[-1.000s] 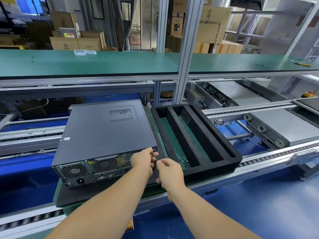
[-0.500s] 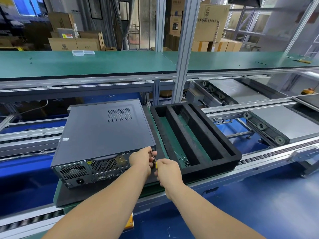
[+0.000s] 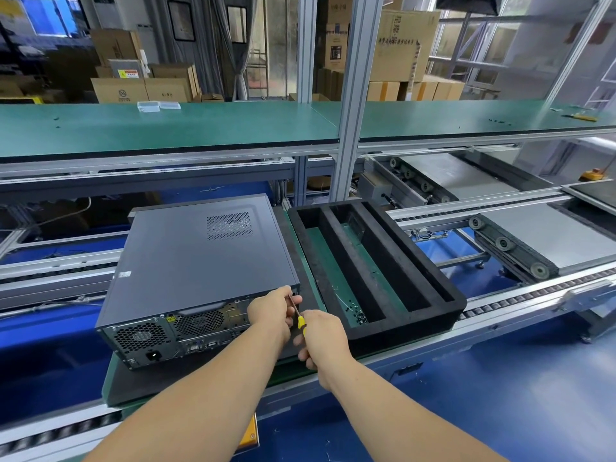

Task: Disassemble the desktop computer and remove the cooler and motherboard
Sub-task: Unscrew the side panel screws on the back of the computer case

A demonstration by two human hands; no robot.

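Computer [image 3: 203,261] laid flat on near conveyor, rear panel turned toward person for screw access. Screwdriver [image 3: 297,314] gripped by right hand [image 3: 321,331]; shaft pinched, steadied by left hand [image 3: 271,310] at rear right corner. Tray [image 3: 430,278] kept right for parts.

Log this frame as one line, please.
stage: case screw, rear right corner | right hand: grips screwdriver | left hand: steadies shaft at PC | cover: on | foam tray: right of PC
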